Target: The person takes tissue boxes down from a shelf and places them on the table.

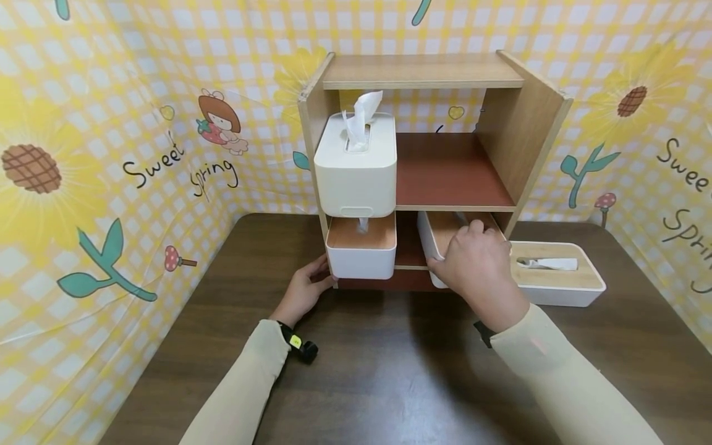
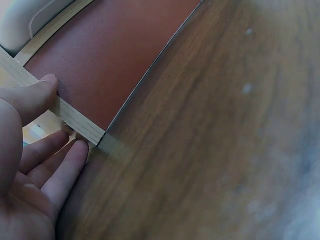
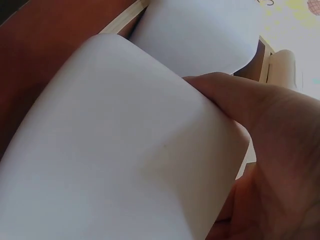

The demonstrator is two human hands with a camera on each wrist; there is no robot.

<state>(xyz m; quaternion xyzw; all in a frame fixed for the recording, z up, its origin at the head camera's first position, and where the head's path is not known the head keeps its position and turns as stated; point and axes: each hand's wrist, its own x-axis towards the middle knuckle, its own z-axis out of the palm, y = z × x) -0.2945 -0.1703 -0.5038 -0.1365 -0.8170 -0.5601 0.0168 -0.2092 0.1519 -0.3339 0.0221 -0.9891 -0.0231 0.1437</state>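
A wooden shelf unit (image 1: pixel 423 71) with reddish-brown boards stands on the table. My left hand (image 1: pixel 303 290) grips the lower front corner of its left side panel (image 2: pixel 80 119), thumb on the inner face and fingers outside. My right hand (image 1: pixel 483 272) holds a white tissue box (image 3: pixel 110 140) with a wooden lid, sitting at an angle in the lower right compartment. The thumb lies along the box's left side; the other fingers are partly hidden. In the lower left compartment is a similar wood-lidded tissue box (image 1: pixel 361 264), its front end jutting out.
A taller cream tissue box (image 1: pixel 358 185) with tissue sticking up stands in the upper left compartment. Right of the shelf, another wood-lidded tissue box (image 1: pixel 556 295) lies on the dark wooden table (image 1: pixel 378 371). Yellow checked cloth (image 1: pixel 267 123) covers the walls behind and beside.
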